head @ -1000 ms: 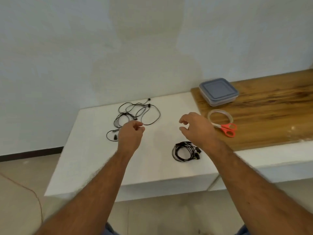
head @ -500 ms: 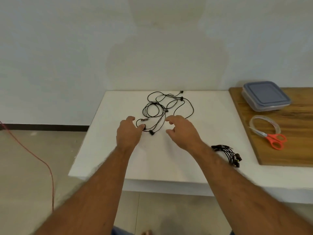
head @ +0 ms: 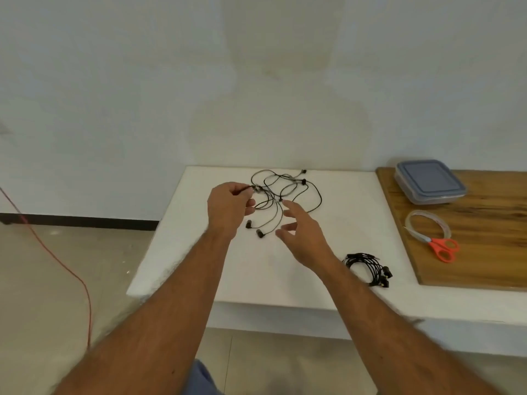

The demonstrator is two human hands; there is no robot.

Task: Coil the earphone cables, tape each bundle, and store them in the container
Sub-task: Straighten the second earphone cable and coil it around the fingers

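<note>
Lying loose near the far edge of the white table [head: 350,212], the tangled earphone cable [head: 288,192] is pinched at one end by the left hand [head: 228,206]. The right hand [head: 302,238] is held over it with fingers spread, gripping nothing. A coiled bundle [head: 369,269] is seen near the front edge.

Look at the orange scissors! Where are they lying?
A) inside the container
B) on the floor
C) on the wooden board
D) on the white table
C: the orange scissors lie on the wooden board, beside the tape roll.
</note>
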